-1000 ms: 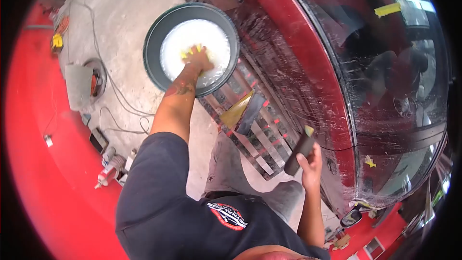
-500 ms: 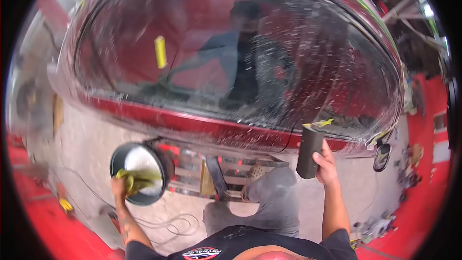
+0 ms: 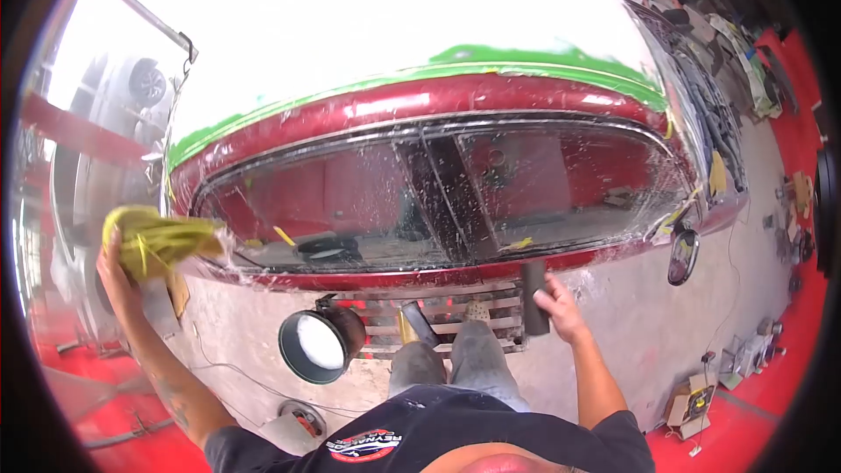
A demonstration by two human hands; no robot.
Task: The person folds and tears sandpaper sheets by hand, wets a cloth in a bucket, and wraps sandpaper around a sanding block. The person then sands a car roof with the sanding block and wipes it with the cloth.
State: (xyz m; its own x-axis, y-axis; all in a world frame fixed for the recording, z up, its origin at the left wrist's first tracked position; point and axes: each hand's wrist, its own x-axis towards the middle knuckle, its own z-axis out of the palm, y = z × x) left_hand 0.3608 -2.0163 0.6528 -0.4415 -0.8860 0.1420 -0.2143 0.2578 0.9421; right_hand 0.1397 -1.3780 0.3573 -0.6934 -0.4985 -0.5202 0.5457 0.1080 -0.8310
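My left hand [image 3: 114,267] is raised at the left, its fingers closed on a wet yellow cloth [image 3: 162,236]. The cloth hangs beside the rear-left end of a dark red car body [image 3: 350,282], and water splashes off its right edge. In my right hand [image 3: 563,307] is a long dark grey block [image 3: 534,300], gripped upright near the lower edge of the car's side. Its exact kind I cannot tell. Water drops and white residue cover the side windows [image 3: 561,184]. Below the car stands a dark bucket [image 3: 353,333] with white suds in it.
The roof [image 3: 394,17] is white with a green band. A side mirror [image 3: 683,257] sticks out at the right. Under my feet is a slatted wooden platform [image 3: 504,324]. A cable [image 3: 236,366] and a cardboard box [image 3: 688,403] lie on the floor.
My left hand has lifted the yellow cloth out of the bucket and up to the left. The view has tilted up, showing the roof. My right hand still holds the block.
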